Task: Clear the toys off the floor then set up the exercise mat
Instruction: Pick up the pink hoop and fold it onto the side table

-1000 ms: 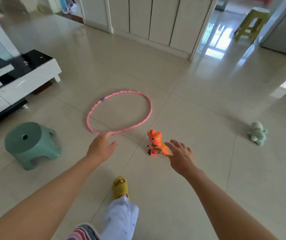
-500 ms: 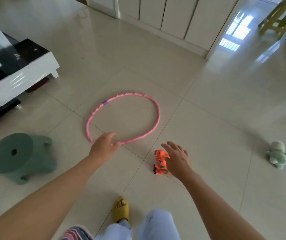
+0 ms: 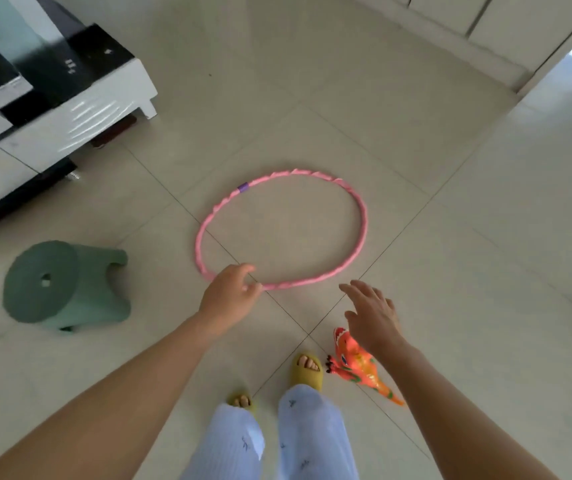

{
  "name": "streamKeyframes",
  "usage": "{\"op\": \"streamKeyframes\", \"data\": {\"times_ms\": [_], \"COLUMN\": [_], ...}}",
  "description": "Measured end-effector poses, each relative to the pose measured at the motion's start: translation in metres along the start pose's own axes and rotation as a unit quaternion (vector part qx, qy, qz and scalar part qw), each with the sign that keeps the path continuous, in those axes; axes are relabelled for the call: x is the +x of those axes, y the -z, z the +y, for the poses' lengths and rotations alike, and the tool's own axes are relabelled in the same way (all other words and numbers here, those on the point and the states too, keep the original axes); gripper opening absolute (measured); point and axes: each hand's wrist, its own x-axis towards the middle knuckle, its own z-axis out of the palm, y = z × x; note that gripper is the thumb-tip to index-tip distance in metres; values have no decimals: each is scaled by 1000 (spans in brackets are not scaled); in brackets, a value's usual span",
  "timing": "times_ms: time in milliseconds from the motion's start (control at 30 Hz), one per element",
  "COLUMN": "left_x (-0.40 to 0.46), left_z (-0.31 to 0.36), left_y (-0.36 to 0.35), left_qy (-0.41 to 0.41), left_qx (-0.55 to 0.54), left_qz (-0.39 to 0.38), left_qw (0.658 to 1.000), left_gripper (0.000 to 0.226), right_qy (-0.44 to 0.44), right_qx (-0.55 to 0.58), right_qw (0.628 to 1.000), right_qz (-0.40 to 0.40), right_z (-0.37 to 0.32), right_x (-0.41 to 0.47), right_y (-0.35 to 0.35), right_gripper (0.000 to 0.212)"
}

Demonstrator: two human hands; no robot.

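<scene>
In the head view, a person is standing on a pale tiled floor [image 3: 416, 150] and looking down past both outstretched arms. A pink hoop [image 3: 361, 216] is lying flat on the tiles near the centre of the picture, with a small purple band on its rim toward eleven o'clock.

The left hand [image 3: 229, 297] is reaching over the hoop's near edge, at about seven o'clock on the ring. Its fingers are loosely curled just above or against the rim; whether they are actually touching it cannot be told, and they are not closing round it.

The right hand [image 3: 371, 313] is hovering with its fingers spread and relaxed, grasping nothing. It is sitting just outside the hoop, at about five o'clock from the ring's centre.

An orange toy dinosaur [image 3: 357, 367] is standing on the floor directly under that wrist, at five o'clock from the hoop, its head partly hidden by the hand. It is just beside the person's yellow slipper [image 3: 307, 372].

A green stool [image 3: 56, 285] is sitting at nine o'clock from the hoop, well apart from it. A white and black low cabinet [image 3: 80, 109] is standing at ten o'clock.
</scene>
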Motion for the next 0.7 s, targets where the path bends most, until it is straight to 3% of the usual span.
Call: {"op": "streamKeyframes", "data": {"times_ms": [333, 700], "left_x": [99, 221], "left_z": [-61, -175], "left_y": [-68, -192], "left_qy": [16, 17], "left_qx": [10, 80], "left_qz": [-47, -93], "left_qw": [999, 992], "left_gripper": [41, 39], "right_qy": [-28, -30], "right_qx": [16, 36], "right_qw": [996, 995], "right_qz": [-78, -88], "right_z": [13, 34], "right_x": [106, 228], "right_y": [-74, -205], "right_gripper": [55, 55]}}
